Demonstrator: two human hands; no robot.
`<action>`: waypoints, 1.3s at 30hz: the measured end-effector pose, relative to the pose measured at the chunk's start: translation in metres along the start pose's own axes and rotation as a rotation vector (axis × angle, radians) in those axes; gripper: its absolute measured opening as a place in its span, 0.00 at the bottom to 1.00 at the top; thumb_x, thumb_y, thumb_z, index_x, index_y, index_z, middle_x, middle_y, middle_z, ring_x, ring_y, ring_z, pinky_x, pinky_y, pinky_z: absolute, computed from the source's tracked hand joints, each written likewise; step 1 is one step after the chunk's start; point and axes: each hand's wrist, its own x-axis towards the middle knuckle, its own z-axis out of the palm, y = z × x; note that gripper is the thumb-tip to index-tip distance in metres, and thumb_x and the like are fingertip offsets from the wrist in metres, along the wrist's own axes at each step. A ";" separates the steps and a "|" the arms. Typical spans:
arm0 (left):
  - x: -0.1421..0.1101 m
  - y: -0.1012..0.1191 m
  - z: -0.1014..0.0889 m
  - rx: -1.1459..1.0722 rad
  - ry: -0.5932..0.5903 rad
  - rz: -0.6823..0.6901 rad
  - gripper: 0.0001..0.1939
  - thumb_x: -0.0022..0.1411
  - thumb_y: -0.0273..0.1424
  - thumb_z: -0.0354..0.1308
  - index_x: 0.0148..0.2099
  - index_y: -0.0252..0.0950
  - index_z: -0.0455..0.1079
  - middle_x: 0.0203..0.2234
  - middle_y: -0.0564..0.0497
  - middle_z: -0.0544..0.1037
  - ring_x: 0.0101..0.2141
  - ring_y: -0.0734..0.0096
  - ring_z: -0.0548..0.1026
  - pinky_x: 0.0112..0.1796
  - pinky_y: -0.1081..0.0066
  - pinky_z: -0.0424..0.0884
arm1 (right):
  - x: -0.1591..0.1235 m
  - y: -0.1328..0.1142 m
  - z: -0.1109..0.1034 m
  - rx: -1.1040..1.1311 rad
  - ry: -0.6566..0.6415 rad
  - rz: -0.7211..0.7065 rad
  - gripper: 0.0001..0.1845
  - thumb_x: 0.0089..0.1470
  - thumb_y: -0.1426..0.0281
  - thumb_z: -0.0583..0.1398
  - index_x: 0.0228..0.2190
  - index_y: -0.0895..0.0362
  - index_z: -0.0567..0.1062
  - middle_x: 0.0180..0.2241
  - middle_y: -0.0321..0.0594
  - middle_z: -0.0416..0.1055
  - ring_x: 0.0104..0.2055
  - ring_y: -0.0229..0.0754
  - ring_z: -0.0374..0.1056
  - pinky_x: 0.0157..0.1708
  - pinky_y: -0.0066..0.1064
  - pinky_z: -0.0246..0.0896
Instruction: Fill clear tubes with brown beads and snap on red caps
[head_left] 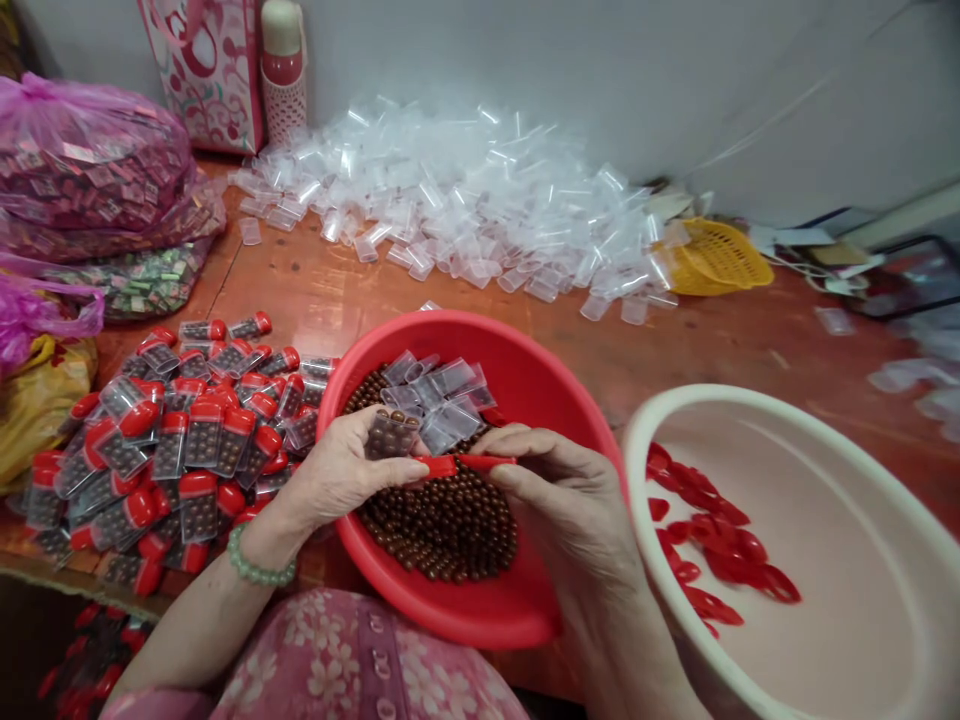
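Observation:
My left hand (337,470), a bead bracelet on its wrist, grips a small clear plastic case (393,434) filled with brown balls. A red plastic piece (438,466) also sits at that thumb's tip. Close beside it, my right hand (559,480) pinches another red piece (487,462) between thumb and fingers; the two pieces nearly meet, and I cannot tell whether they touch. Both hands are over a red basin (577,400). Inside it lie many brown balls (442,530) and several empty clear cases (450,400).
Filled, red-capped cases (202,430) are heaped at left. A cream basin (847,520) with loose red caps (739,550) stands at right. Clear cases (480,200) pile against the wall, near a yellow basket (712,258). Pink bags (90,160) and a thermos (283,80) stand back left.

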 end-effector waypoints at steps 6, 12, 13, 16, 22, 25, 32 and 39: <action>0.001 0.001 0.002 0.010 0.020 0.028 0.14 0.46 0.25 0.68 0.35 0.33 0.68 0.30 0.54 0.75 0.32 0.76 0.72 0.40 0.71 0.67 | 0.025 -0.017 -0.017 -0.056 -0.389 0.082 0.10 0.39 0.60 0.72 0.20 0.52 0.80 0.23 0.39 0.75 0.26 0.41 0.69 0.30 0.35 0.68; 0.003 0.001 0.003 -0.043 -0.041 0.003 0.14 0.45 0.24 0.67 0.35 0.33 0.66 0.28 0.56 0.74 0.30 0.77 0.71 0.38 0.73 0.67 | 0.032 -0.024 -0.004 -0.222 -0.618 0.065 0.05 0.45 0.66 0.69 0.24 0.54 0.80 0.29 0.39 0.74 0.32 0.37 0.70 0.36 0.30 0.68; 0.003 0.001 0.003 -0.034 -0.039 0.010 0.13 0.46 0.24 0.67 0.34 0.33 0.66 0.28 0.56 0.73 0.30 0.78 0.71 0.38 0.73 0.66 | 0.030 -0.021 0.001 -0.197 -0.548 0.073 0.06 0.44 0.66 0.70 0.26 0.54 0.79 0.29 0.38 0.73 0.31 0.36 0.69 0.34 0.29 0.68; 0.002 0.002 0.003 -0.001 -0.019 0.034 0.12 0.47 0.25 0.66 0.34 0.33 0.67 0.26 0.57 0.71 0.29 0.79 0.69 0.36 0.74 0.65 | 0.017 -0.010 0.015 -0.078 -0.280 0.145 0.16 0.40 0.65 0.71 0.32 0.53 0.75 0.26 0.33 0.71 0.25 0.34 0.66 0.27 0.26 0.67; 0.004 0.000 0.005 -0.036 -0.033 0.062 0.12 0.47 0.24 0.65 0.34 0.34 0.66 0.26 0.57 0.71 0.29 0.79 0.69 0.35 0.75 0.64 | -0.017 0.006 0.030 -0.361 0.003 -0.067 0.02 0.53 0.68 0.63 0.30 0.53 0.76 0.26 0.36 0.75 0.27 0.37 0.70 0.29 0.28 0.69; 0.004 -0.002 0.004 -0.036 -0.033 0.045 0.11 0.48 0.24 0.64 0.35 0.34 0.66 0.27 0.57 0.72 0.29 0.78 0.69 0.35 0.74 0.65 | -0.031 0.007 0.036 -0.545 0.047 -0.287 0.07 0.55 0.71 0.61 0.38 0.52 0.78 0.35 0.41 0.79 0.35 0.41 0.74 0.38 0.33 0.73; 0.003 -0.001 0.002 -0.008 -0.102 0.022 0.11 0.56 0.32 0.61 0.38 0.33 0.65 0.28 0.54 0.72 0.29 0.76 0.71 0.34 0.72 0.69 | -0.009 0.002 0.018 -0.327 0.027 -0.162 0.11 0.52 0.69 0.65 0.40 0.52 0.80 0.33 0.38 0.79 0.32 0.39 0.75 0.35 0.32 0.74; 0.004 -0.002 -0.003 -0.041 -0.232 -0.007 0.10 0.57 0.30 0.60 0.39 0.32 0.65 0.30 0.52 0.73 0.28 0.78 0.72 0.30 0.75 0.69 | 0.023 -0.002 0.014 -0.062 0.037 -0.071 0.12 0.47 0.68 0.69 0.37 0.49 0.81 0.32 0.35 0.79 0.31 0.36 0.74 0.34 0.29 0.72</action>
